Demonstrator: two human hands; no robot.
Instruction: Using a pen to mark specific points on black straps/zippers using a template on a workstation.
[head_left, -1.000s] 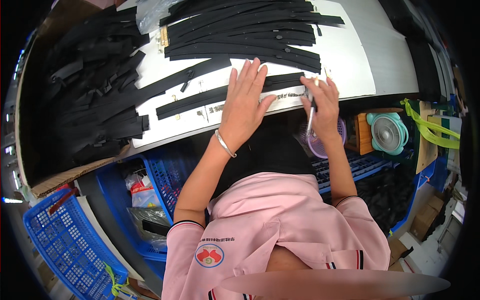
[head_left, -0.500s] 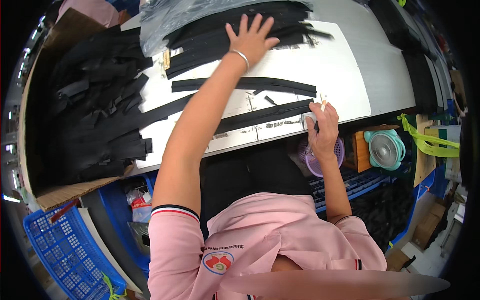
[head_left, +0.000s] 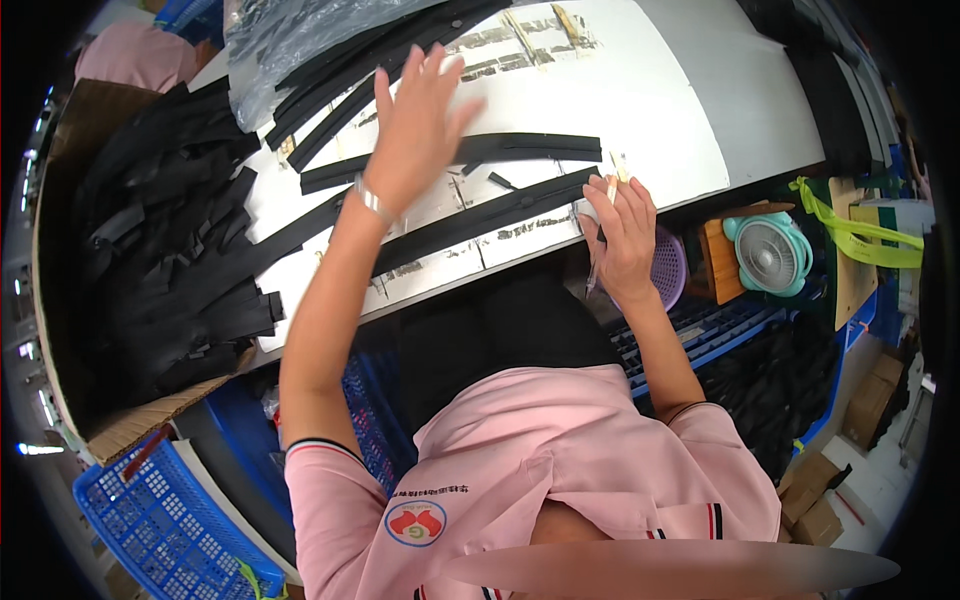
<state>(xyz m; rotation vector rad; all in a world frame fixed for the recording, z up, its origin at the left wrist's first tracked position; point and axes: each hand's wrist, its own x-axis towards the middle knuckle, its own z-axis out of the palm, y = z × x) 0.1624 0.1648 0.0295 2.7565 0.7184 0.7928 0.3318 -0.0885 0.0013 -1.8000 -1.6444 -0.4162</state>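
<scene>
Head view. Left hand (head_left: 415, 125) has drawn back from the far stack, fingers spread, empty, above black strip (head_left: 455, 150) on white surface (head_left: 690, 110). Right hand (head_left: 622, 232), at 3 o'clock, clamps a thin tool (head_left: 612, 185). Step: fetching strips; next calls for flat laying.

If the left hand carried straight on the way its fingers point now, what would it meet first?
Probably the stack of long black strips at the far side of the white table, with the clear plastic sheet just beside them. The left hand is raised with spread fingers, so its height above the table is uncertain.
</scene>
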